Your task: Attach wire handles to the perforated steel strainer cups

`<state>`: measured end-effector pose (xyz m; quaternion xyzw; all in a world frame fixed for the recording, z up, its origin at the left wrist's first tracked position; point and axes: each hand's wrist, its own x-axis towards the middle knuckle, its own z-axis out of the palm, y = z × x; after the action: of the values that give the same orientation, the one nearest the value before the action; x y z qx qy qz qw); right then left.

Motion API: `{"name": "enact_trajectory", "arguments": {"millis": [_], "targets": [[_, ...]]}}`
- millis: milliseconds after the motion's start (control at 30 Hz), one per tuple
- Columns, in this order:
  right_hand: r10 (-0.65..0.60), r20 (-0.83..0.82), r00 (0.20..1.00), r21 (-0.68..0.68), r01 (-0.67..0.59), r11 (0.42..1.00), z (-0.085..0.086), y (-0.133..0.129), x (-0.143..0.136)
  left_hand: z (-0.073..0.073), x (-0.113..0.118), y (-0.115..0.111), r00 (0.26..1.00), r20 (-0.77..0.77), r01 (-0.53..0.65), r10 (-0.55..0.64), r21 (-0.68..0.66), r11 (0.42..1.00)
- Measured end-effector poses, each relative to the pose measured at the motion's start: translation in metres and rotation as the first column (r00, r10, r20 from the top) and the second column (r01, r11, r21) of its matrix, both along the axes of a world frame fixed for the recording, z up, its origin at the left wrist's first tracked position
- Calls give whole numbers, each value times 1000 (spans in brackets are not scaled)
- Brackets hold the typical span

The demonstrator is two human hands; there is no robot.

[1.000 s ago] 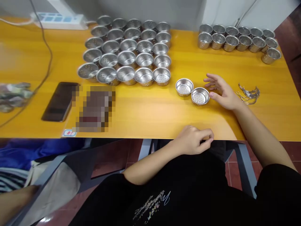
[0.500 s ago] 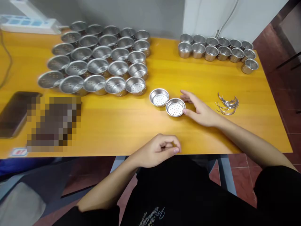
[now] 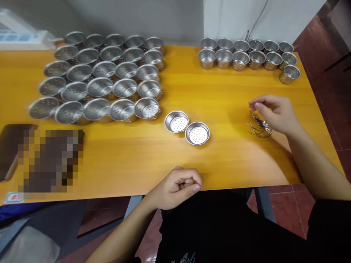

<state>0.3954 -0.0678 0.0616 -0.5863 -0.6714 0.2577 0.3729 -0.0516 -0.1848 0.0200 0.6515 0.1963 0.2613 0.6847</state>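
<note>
My left hand point(image 3: 179, 187) rests at the table's front edge with fingers curled toward the thumb, and nothing shows in it. Over a small pile of curved metal wires point(image 3: 261, 128) is my right hand point(image 3: 274, 111), its thumb and forefinger pinched close to the upper wire ends. Whether a wire is between those fingertips is too small to tell. Two shallow metal cups with perforated bottoms, a left one point(image 3: 177, 122) and a right one point(image 3: 197, 134), sit side by side between my hands, mouths up and apart from both.
Rows of perforated metal cups point(image 3: 102, 86) fill the table's left back. Smaller rows of metal cups point(image 3: 241, 60) stand at the right back by the wall. A dark phone point(image 3: 12, 146) and a blurred-out object point(image 3: 52, 160) lie at left, a white power strip point(image 3: 27, 40) behind.
My right hand has left the right-hand shallow cup and moved right to the wire pile, its fingers drawing together. My left hand keeps its curled pose. The camera view has shifted somewhat.
</note>
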Motion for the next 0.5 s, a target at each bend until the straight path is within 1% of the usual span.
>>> {"name": "enact_trajectory", "arguments": {"millis": [100, 167, 200, 233, 300, 367, 433, 500], "targets": [[-153, -3, 988, 6, 153, 988, -14, 7, 25, -2, 2, -3, 1000, 20, -8, 5, 147, 989], [-213, 14, 977, 14, 213, 977, -19, 5, 33, -3, 4, -5, 999, 27, -23, 16, 271, 962], [-227, 19, 974, 10, 227, 974, -19, 3, 34, -2, 5, -7, 1000, 13, -14, 11, 305, 952], [-235, 18, 972, 7, 235, 972, -20, 2, 34, -2, 6, -8, 1000, -8, -6, 9, 315, 949], [-237, 10, 971, 5, 237, 972, -19, 1, 29, 2, 10, -11, 998, -65, 10, 9, 283, 959], [-221, 3, 975, 9, 221, 975, -17, 6, 22, 7, 14, -14, 990, -129, -18, 56, 274, 962], [-168, 17, 986, 0, 168, 986, -11, 17, 13, 12, 19, -15, 982, -170, -43, 85, 237, 971], [-78, 59, 995, -23, 79, 997, 1, 30, 5, 16, 25, -15, 977, -191, -61, 94, 168, 984]]}}
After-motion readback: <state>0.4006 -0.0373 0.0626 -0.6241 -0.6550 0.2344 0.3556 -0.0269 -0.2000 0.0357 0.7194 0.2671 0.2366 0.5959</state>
